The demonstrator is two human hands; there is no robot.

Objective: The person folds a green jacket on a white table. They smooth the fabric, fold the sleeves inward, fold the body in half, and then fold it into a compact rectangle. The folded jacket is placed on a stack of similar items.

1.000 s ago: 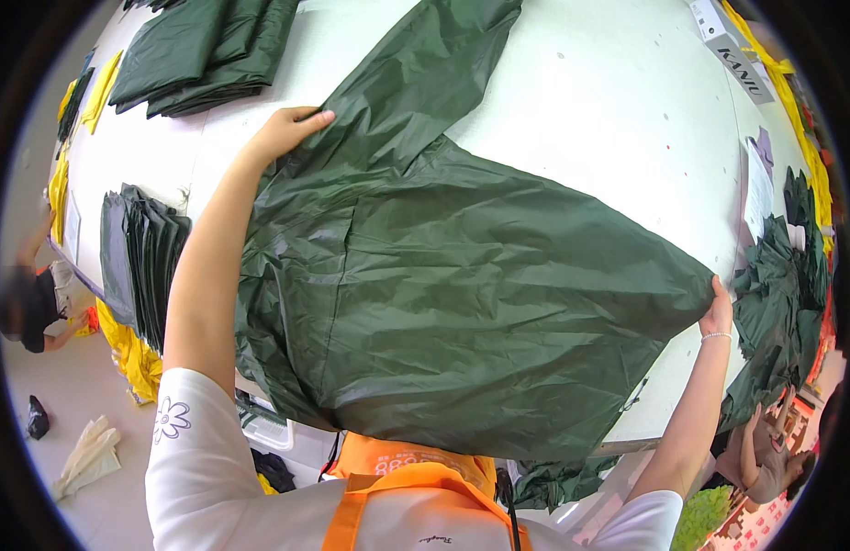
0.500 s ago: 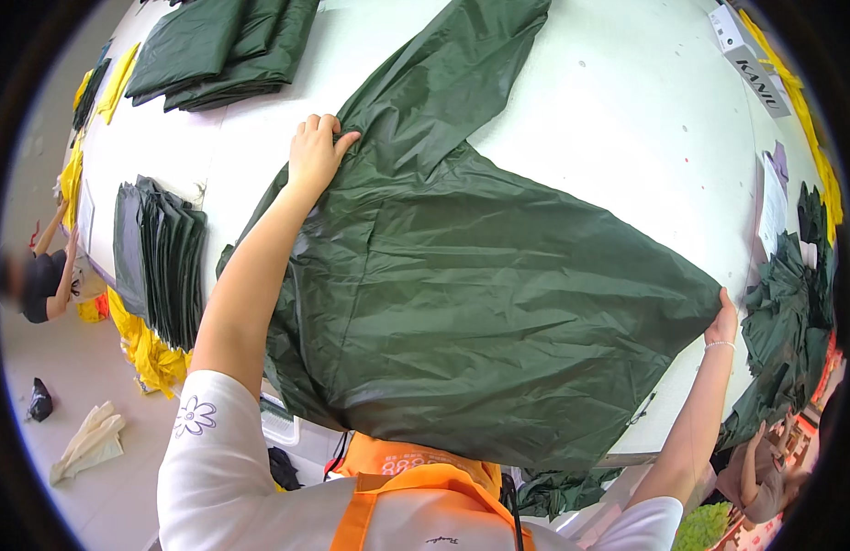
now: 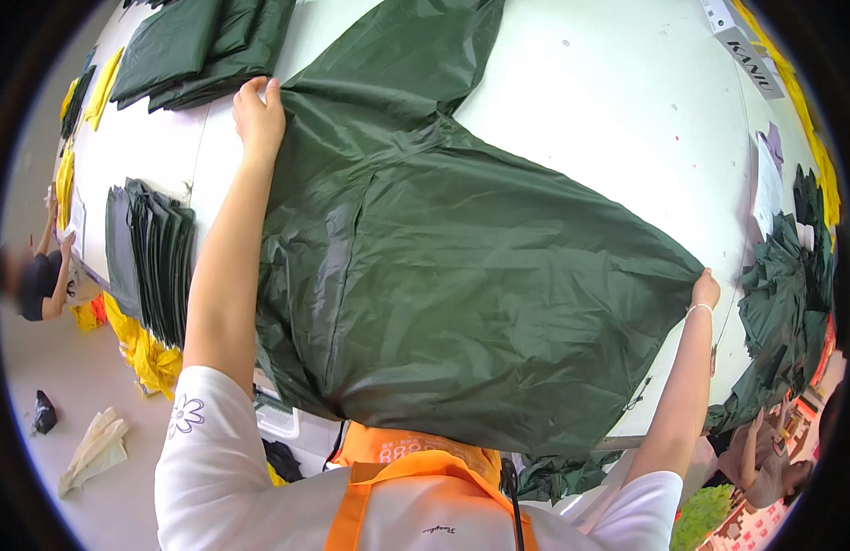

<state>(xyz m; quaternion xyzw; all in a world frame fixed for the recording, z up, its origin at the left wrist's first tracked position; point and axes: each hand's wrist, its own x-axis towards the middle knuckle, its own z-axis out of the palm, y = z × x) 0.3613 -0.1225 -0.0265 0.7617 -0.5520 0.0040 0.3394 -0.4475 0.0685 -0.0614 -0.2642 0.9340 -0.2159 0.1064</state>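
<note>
A dark green raincoat [image 3: 480, 285] lies spread over the white table [image 3: 609, 101], creased across its body, with one sleeve [image 3: 407, 55] reaching toward the far side. At its upper left edge my left hand [image 3: 260, 119] is closed, gripping the fabric between thumb and fingers. My right hand [image 3: 705, 290], with a thin bracelet at the wrist, pinches the pointed corner at the far right. Between the two hands the cloth is drawn fairly taut. Its near edge hangs over the table's front, by my orange apron [image 3: 425, 464].
Folded dark green garments [image 3: 200, 55] are stacked at the far left, nearer a fanned row of folded pieces [image 3: 150, 257]. Loose green cloth [image 3: 778, 294] and a grey-white box [image 3: 746, 55] sit right. Yellow cloth [image 3: 145, 344] hangs at left. Other people are at both sides.
My left hand has moved left and away from me, pulling the raincoat's upper left edge outward and flattening it. My right hand has shifted slightly left with its corner.
</note>
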